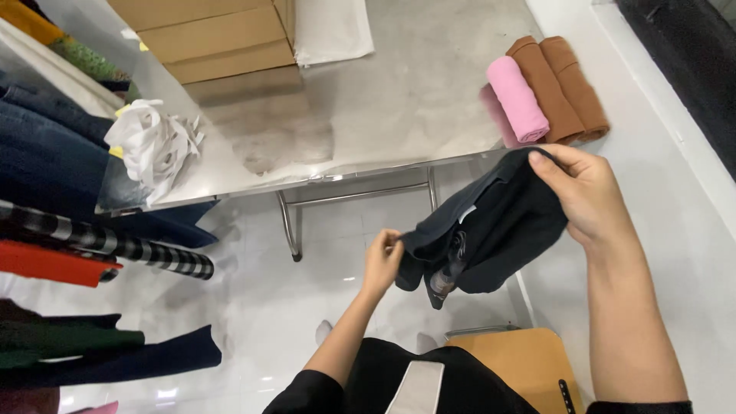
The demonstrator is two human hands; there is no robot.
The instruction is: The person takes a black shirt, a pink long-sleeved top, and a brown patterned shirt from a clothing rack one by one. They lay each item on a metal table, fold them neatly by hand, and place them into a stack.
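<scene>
Holding a dark garment [491,230] up in the air in front of me, I had it stretched between both hands just below the edge of the steel table [368,115]. My left hand [381,261] pinched one corner, fingers closed tight on the cloth; my right hand [586,195] gripped the upper edge, thumb and fingers clamped on the fold. It looked soft and light, a limp cloth that sagged in the middle, so I judged the edges and corners the best places to hold. On the table lay a pink roll [517,100] beside two brown rolls [563,88], with crumpled white paper [153,142] and cardboard boxes [215,34] farther off.
</scene>
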